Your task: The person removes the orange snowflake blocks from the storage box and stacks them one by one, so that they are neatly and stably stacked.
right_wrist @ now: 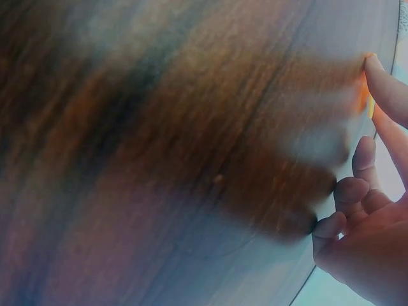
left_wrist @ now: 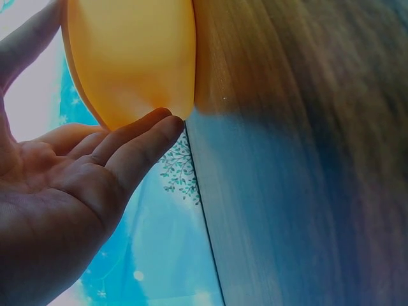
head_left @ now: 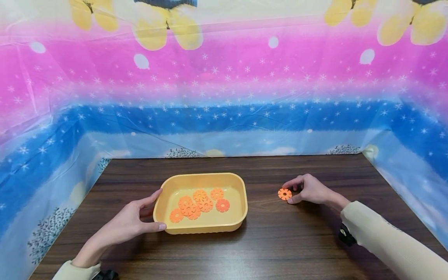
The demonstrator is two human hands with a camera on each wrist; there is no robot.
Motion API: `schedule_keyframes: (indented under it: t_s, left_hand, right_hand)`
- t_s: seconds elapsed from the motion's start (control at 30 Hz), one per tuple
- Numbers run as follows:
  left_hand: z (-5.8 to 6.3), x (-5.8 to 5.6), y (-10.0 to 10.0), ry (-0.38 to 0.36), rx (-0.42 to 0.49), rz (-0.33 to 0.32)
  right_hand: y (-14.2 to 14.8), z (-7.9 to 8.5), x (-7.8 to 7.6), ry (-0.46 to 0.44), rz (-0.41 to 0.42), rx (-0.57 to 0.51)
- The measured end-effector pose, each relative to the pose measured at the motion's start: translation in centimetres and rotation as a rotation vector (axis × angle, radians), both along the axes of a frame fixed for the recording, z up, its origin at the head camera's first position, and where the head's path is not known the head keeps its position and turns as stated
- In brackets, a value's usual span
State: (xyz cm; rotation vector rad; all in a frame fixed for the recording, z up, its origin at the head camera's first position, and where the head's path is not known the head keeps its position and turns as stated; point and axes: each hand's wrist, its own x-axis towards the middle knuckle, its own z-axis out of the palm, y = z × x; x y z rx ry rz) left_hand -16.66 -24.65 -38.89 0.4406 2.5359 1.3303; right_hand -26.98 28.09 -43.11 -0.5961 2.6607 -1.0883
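My left hand (head_left: 131, 219) holds the left end of a yellow plastic tray (head_left: 201, 229), with the thumb at its front corner and the fingers against its end wall. In the left wrist view, fingertips (left_wrist: 167, 121) lie along the tray's wall (left_wrist: 131, 60). Right of the tray, my right hand (head_left: 313, 189) pinches an orange notched interlocking disc (head_left: 281, 195) between thumb and fingers, close over the table. From the right wrist camera the disc (right_wrist: 364, 95) shows edge-on, its other fingers loosely bent. Several orange discs (head_left: 200, 195) and a redder one (head_left: 222, 210) lie in the tray.
The dark wood-grain table (head_left: 266, 249) carries the tray left of centre. A printed pink and blue cloth (head_left: 245, 93) encloses the table's back and sides. Each wrist wears a black strap, the right one (head_left: 346, 234) below a cream sleeve.
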Motion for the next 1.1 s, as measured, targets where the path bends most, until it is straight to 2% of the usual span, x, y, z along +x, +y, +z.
schedule_keyframes:
  t_s: [0.83,0.9,1.1]
  left_hand:
    - [-0.23,-0.08,-0.17,-0.013,0.020,-0.003]
    - [-0.25,-0.10,-0.18,-0.012,0.023,-0.005]
    - [-0.17,-0.08,-0.12,-0.012,0.024,-0.008]
  right_hand:
    - [0.09,-0.04,-0.16,0.004,0.017,0.011]
    - [-0.26,0.63,0.33,0.000,0.016,0.005]
    - [0.14,0.25,-0.01,0.011,0.011,0.012]
